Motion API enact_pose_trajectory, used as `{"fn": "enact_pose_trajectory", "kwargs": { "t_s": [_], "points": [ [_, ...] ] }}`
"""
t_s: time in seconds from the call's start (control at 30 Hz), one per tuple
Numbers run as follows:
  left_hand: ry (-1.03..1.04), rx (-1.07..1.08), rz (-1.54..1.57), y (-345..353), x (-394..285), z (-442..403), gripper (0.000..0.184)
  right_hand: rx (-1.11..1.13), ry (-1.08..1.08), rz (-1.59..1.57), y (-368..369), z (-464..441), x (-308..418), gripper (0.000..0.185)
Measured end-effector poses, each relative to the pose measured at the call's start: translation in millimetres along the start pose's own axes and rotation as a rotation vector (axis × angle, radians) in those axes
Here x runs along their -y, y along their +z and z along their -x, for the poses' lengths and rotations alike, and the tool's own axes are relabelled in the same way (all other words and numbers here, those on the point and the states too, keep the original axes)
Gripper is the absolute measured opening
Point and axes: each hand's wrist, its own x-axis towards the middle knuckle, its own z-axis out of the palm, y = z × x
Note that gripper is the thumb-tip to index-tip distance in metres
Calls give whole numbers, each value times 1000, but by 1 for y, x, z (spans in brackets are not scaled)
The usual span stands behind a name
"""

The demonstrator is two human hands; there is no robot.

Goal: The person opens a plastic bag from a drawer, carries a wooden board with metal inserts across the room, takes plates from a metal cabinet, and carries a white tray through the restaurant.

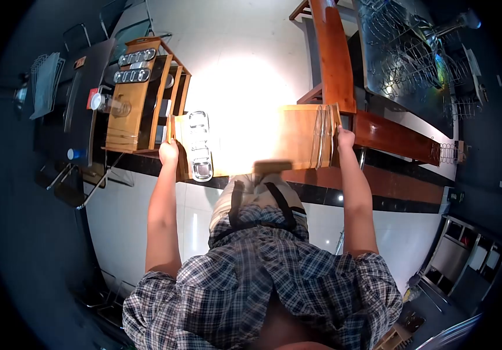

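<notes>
A wooden tray (297,140) with raised ends spans the space in front of my body, brightly lit in its middle. My left hand (169,153) is closed around its left end, and my right hand (346,139) grips the right end. Near the left end of the tray lies a long shiny metal holder (200,146) with several compartments. Several thin metal rods or wires (322,137) lie across the tray close to my right hand; their exact kind is unclear. My fingers are partly hidden by the tray ends.
To the left, a wooden shelf unit (123,116) carries two similar metal holders (137,57) and a clear jar (119,107). Beside it stands a dark table (90,81). Reddish wooden benches (331,58) and a table with wire racks (402,52) are at the right.
</notes>
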Motion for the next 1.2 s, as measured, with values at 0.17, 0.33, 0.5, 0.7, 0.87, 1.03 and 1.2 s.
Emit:
{"fn": "enact_pose_trajectory", "kwargs": {
  "t_s": [0.17,0.33,0.5,0.7,0.87,1.03,1.2],
  "points": [
    [6,-65,41,-6,-31,-41,39,-42,-59,-58,16,-27,56,33],
    [-84,-109,69,-13,1,-7,40,104,-102,-54,21,-30,76,35],
    [-218,-132,171,-20,22,27,41,198,-132,1,35,-41,109,35],
    [-357,-94,216,-38,79,17,40,232,-221,74,78,-13,166,39],
    [-518,-116,214,-42,30,-23,40,354,-344,140,144,-81,284,30],
    [-591,-108,194,-40,96,-32,38,406,-351,85,162,14,323,12],
    [-675,-120,305,-31,122,-12,38,485,-402,163,212,-8,287,8]
  ]
}}
